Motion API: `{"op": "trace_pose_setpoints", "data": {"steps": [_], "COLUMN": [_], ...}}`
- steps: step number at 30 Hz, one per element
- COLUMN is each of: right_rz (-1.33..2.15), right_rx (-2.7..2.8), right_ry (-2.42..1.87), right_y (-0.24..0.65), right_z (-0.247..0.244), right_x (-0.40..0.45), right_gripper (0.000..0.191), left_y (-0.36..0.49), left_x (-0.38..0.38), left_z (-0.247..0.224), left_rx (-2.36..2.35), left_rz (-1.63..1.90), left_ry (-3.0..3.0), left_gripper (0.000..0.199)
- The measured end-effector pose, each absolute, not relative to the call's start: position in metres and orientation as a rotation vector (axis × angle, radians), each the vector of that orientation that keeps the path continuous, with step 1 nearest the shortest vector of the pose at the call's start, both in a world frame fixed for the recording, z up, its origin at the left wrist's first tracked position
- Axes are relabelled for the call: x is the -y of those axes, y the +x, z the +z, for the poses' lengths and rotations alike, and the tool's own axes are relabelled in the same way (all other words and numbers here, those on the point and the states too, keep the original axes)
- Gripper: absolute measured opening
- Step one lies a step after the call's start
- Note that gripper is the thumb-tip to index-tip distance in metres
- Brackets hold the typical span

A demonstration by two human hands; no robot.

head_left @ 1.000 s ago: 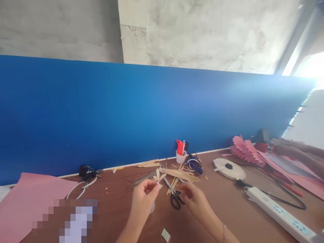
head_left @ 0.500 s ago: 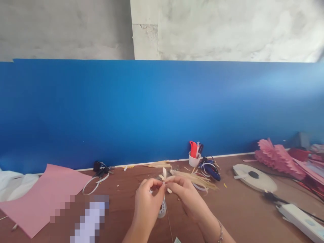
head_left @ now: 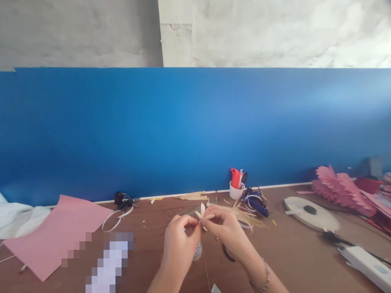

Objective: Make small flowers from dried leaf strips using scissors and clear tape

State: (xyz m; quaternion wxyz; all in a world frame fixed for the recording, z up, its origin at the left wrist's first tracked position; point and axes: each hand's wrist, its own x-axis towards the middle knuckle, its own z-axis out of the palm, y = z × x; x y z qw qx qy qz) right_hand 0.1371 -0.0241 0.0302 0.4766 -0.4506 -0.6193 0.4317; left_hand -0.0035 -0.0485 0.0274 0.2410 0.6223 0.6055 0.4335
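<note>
A small cream flower-like piece with narrow petals is pinched between both hands above the brown table. My left hand grips its base from the left, thumb against index finger. From the right, my right hand closes thumb and fingers on it; a bracelet circles that wrist. A thin stem runs down below the hands. Partly hidden behind my left hand lies a roll of clear tape. Beyond my right hand are loose straw-coloured strips.
At the back stands a white cup with pens and a red tool. Pink paper and black-handled scissors lie left. Rightward are a flat white reel, a power strip and pleated pink paper.
The view has shifted slightly. My right-hand fingers have moved a little around the cream piece, and more of its petals show. A dark ring-shaped object now shows beside my right forearm.
</note>
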Motion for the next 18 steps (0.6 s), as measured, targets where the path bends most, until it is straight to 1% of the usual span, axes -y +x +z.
{"op": "trace_pose_setpoints", "data": {"steps": [6,9,13,18], "right_rz": [1.061,1.026,0.910,0.834], "right_rx": [1.524,1.508,1.526,1.562], "right_ry": [-1.059,-1.064,-1.079,-1.059], "right_y": [0.1391,0.1389,0.1376,0.1342], "right_z": [0.0304,0.0319,0.0289,0.0225], "right_x": [0.0244,0.0253,0.0261,0.0284], "right_gripper": [0.018,0.018,0.017,0.014], "left_y": [-0.0031,-0.0051,-0.0071,-0.0042], "left_x": [0.0496,0.0498,0.0494,0.0503], "left_z": [0.0272,0.0277,0.0263,0.0221], "left_rx": [-1.643,-1.564,-1.555,-1.586], "left_rz": [1.184,1.249,1.362,1.445], "left_ry": [1.763,1.798,2.017,2.230], "left_gripper": [0.012,0.009,0.013,0.014]}}
